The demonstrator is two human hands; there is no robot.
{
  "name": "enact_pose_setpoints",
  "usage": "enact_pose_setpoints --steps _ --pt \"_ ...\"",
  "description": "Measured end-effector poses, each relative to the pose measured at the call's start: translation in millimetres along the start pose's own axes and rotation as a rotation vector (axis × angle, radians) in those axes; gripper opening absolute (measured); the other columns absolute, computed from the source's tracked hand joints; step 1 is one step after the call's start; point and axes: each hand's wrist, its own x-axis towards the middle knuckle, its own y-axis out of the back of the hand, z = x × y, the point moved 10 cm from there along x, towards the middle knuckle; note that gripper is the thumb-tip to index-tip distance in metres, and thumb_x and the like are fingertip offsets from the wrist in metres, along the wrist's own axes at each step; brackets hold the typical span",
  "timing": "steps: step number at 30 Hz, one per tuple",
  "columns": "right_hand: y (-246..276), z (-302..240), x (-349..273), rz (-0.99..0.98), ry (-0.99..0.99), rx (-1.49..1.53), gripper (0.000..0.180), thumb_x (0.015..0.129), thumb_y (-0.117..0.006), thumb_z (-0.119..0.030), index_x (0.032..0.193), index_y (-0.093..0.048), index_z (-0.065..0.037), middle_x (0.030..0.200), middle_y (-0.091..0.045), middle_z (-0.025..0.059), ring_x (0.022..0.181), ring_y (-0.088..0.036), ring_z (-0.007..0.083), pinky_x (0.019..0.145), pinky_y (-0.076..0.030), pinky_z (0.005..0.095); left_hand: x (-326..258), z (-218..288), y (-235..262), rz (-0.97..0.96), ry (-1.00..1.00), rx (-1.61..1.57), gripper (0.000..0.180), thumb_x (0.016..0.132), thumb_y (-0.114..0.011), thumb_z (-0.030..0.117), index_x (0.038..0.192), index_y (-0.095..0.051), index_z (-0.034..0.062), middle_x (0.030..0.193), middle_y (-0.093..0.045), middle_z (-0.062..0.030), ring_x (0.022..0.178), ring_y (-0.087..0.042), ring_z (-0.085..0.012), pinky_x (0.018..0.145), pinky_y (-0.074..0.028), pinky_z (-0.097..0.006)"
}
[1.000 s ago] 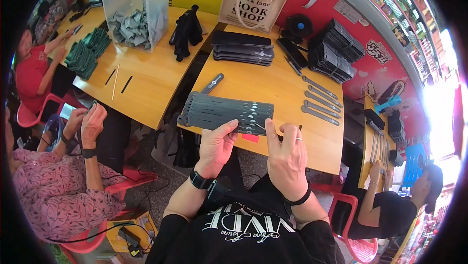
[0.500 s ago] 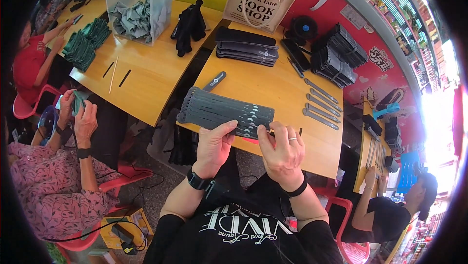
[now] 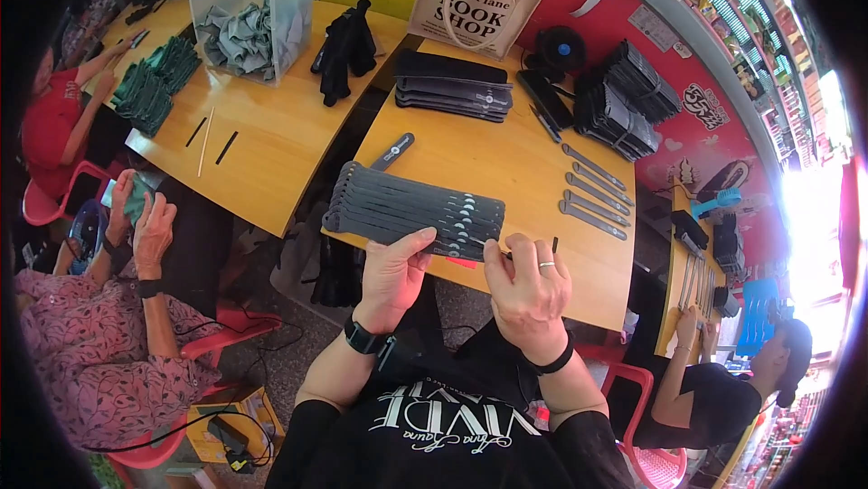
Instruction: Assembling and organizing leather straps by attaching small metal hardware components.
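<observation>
A row of overlapping dark grey fabric strips (image 3: 398, 209), with pale marks near their right ends, lies at the near edge of the table. My left hand (image 3: 395, 277) grips the nearest strip, its thumb on top and its fingers underneath. At the strip's right end my right hand (image 3: 529, 286) is closed in a pinch. Something thin and dark shows at its fingertips, too small to name. One loose grey strip (image 3: 393, 152) lies behind the row.
Several separate grey strips (image 3: 592, 191) lie at the right of the table (image 3: 434, 155). Behind are stacked dark pieces (image 3: 452, 91), a tote bag (image 3: 479, 5), a fan (image 3: 559, 51) and bundles (image 3: 624, 105). A clear bin (image 3: 294, 28) stands on the left table. Co-workers sit on both sides.
My right hand has shifted slightly right and down, with its fingers still pinched. My left hand keeps its grip. The whole view has shifted a little.
</observation>
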Motion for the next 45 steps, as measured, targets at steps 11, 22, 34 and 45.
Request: enact_pose_setpoints --steps 11,22,34,45 --pt "-4.1 2.1 -2.2 0.037 -0.022 0.012 0.025 0.066 -0.063 -0.006 0.091 -0.065 -0.003 0.083 -0.053 0.0091 0.067 -0.052 0.0204 0.05 -0.038 0.0305 2.0 0.6 -3.0 0.005 -0.015 0.038 0.028 0.08 -0.064 -0.009 0.101 -0.062 0.0103 0.091 -0.066 0.0001 0.074 -0.062 -0.0067 0.053 -0.043 -0.018" --pt "-6.8 -0.9 -5.1 0.015 -0.032 0.025 0.025 0.067 -0.063 -0.006 0.091 -0.065 -0.003 0.083 -0.052 0.0096 0.068 -0.051 0.0207 0.05 -0.037 0.0302 -0.5 -5.5 -4.3 -0.031 0.015 0.037 0.027 0.08 -0.065 -0.009 0.098 -0.063 0.0107 0.092 -0.067 -0.0002 0.076 -0.062 -0.0067 0.055 -0.043 -0.019" --pt "-10.8 -5.8 2.9 -0.025 -0.113 0.034 0.026 0.067 -0.064 -0.001 0.093 -0.068 -0.004 0.086 -0.053 0.0084 0.07 -0.054 0.0215 0.057 -0.043 0.0318 1.4 -18.1 -10.9 -0.054 0.113 -0.009 0.022 0.082 -0.065 -0.004 0.096 -0.064 0.0133 0.093 -0.068 0.0007 0.078 -0.062 -0.0061 0.054 -0.041 -0.021" --pt "0.7 21.0 -7.9 0.144 -0.21 0.219 0.033 0.062 -0.063 -0.002 0.094 -0.069 -0.005 0.088 -0.055 0.0082 0.07 -0.056 0.0218 0.053 -0.042 0.0313 5.9 -18.2 -3.8 -0.036 0.095 -0.035 0.021 0.079 -0.065 -0.007 0.089 -0.065 0.0112 0.089 -0.068 -0.0008 0.072 -0.061 -0.0055 0.052 -0.041 -0.017"
